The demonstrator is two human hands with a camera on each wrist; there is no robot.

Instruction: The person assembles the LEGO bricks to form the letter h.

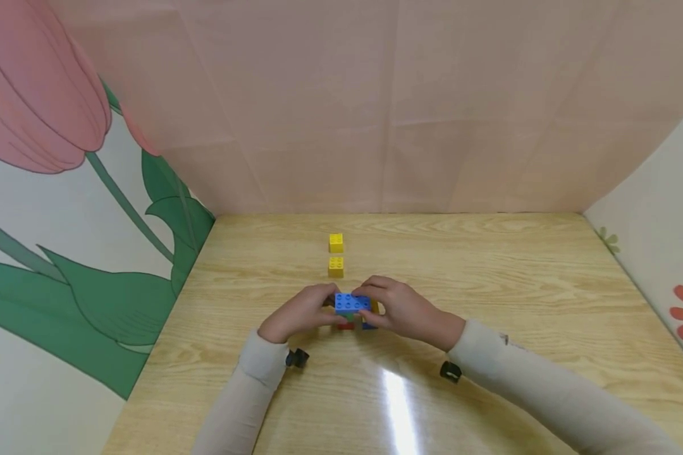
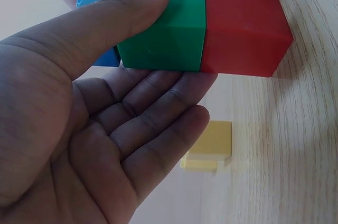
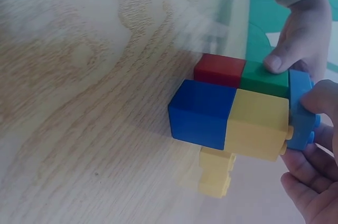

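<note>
Two short stacks of toy building bricks stand side by side on the table. One has a green brick (image 2: 169, 34) on a red brick (image 2: 245, 34); the other has a yellow brick (image 3: 257, 121) on a dark blue brick (image 3: 203, 115). A long light blue brick (image 1: 350, 303) lies across the tops, with some yellow studs showing beside it in the right wrist view. My left hand (image 1: 304, 309) grips the green brick, thumb on its near face and fingers behind. With thumb and fingers, my right hand (image 1: 406, 309) pinches the light blue brick near its right end.
Two loose yellow bricks, a nearer one (image 1: 336, 267) and a farther one (image 1: 336, 242), sit behind the stacks on the wooden table (image 1: 489, 272). A pink cloth backdrop (image 1: 387, 126) rises at the table's back edge. Printed panels flank both sides.
</note>
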